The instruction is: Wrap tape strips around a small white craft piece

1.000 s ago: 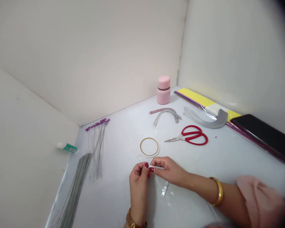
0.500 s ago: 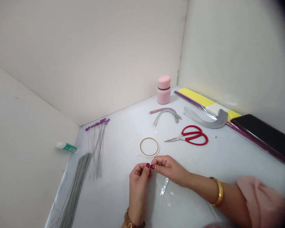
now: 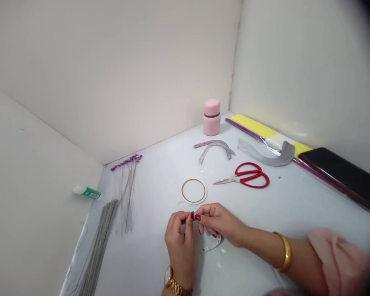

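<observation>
My left hand and my right hand meet at their fingertips, both closed in a pinch. Between the thumbs shows a tiny greyish bit, mostly hidden by the fingers. A narrow pale, shiny strip with small marks curves out below my right hand; it seems to be the same piece. Just beyond the fingers lies a thin ring-shaped roll of white tape with a yellowish core and a loose end. Red-handled scissors rest slightly apart to the right of the roll.
Purple-tipped wires and a bundle of grey wires lie left, near a green-white tube. Behind are a pink flask, curved strips, a grey strip bundle, yellow packaged sheets and a black phone-like slab.
The strip's hanging part has swung left and bent into a curve. My left wrist has turned, bringing the watch face into view. My right hand's lower fingers have uncurled slightly.
</observation>
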### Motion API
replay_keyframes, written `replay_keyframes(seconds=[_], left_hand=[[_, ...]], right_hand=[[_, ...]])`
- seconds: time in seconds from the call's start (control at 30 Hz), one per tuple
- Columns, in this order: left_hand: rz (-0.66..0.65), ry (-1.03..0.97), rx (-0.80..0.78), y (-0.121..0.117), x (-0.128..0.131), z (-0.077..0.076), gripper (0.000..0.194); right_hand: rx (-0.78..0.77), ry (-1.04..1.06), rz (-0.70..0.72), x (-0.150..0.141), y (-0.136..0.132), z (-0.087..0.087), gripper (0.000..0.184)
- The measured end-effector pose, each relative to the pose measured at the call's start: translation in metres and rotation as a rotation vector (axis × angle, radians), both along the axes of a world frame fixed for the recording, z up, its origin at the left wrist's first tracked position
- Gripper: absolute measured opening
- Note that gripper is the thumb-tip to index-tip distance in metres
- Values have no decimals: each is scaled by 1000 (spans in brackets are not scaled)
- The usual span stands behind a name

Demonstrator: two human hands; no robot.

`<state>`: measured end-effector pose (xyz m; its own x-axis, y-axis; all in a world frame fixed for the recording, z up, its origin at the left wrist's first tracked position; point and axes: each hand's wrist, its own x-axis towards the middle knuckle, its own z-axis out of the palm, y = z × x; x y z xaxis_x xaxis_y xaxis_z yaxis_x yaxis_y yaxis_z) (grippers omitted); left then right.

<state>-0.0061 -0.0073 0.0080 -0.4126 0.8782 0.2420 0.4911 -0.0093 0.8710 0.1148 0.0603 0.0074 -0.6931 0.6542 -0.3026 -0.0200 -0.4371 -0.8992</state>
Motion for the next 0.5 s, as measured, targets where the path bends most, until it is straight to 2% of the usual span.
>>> replay_keyframes(seconds=[0.13, 0.27, 0.4, 0.5], left_hand=[[-52, 143, 115, 0, -5, -3, 13], [-118, 200, 159, 0, -10, -4, 20], [-160, 163, 125, 1, -11, -4, 23], [-144, 63, 72, 0, -9, -4, 22]], right_hand=[[-27, 49, -13, 1, 0, 1, 32], [-42, 67, -49, 2, 1, 1, 30], [-43, 61, -86, 1, 2, 0, 28], [-38, 55, -96, 1, 3, 1, 28]])
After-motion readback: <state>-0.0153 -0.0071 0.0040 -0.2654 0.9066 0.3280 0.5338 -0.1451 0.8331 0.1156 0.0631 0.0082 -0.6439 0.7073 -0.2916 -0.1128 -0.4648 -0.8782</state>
